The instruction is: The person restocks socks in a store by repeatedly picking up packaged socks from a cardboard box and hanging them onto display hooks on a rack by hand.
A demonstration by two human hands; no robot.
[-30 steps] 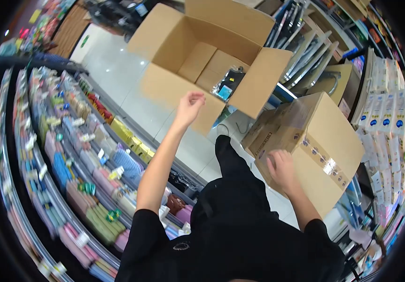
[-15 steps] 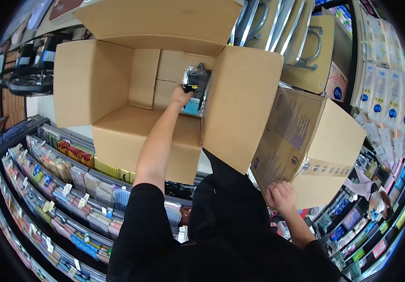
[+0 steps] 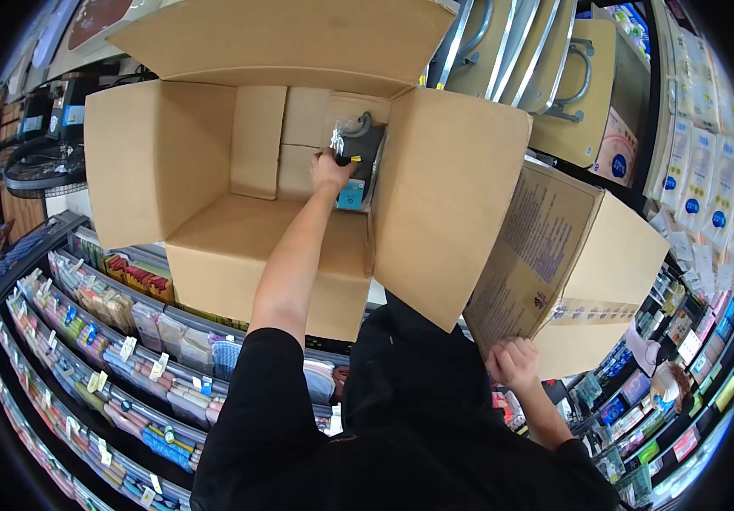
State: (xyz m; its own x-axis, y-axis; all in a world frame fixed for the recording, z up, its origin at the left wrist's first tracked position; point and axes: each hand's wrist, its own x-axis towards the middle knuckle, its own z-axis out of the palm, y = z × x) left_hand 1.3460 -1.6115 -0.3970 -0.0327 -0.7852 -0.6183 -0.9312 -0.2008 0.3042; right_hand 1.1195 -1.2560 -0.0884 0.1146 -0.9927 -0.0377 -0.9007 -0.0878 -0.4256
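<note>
Inside a large open cardboard box (image 3: 269, 221), my left hand (image 3: 331, 173) reaches to the right-hand end. Its fingers are closed on the left edge of a dark package (image 3: 365, 152) in shiny clear plastic. That package has a grey hook at its top and a blue label low down; its exact kind is hard to make out. At my right side, my right hand (image 3: 513, 362) is curled closed at the lower corner of a second, taped cardboard carton (image 3: 537, 255) standing tilted. Some of those fingertips are hidden.
Folding tables (image 3: 584, 94) with metal legs stand behind the boxes. Shelves of small packaged goods (image 3: 146, 366) curve along the left. A black fan (image 3: 43, 162) is at the far left. Another person (image 3: 667, 379) is among shelves at the right.
My left hand still holds the package, which lies at about the same spot in the box. The view has shifted slightly, and the right hand stays at the carton's corner.
</note>
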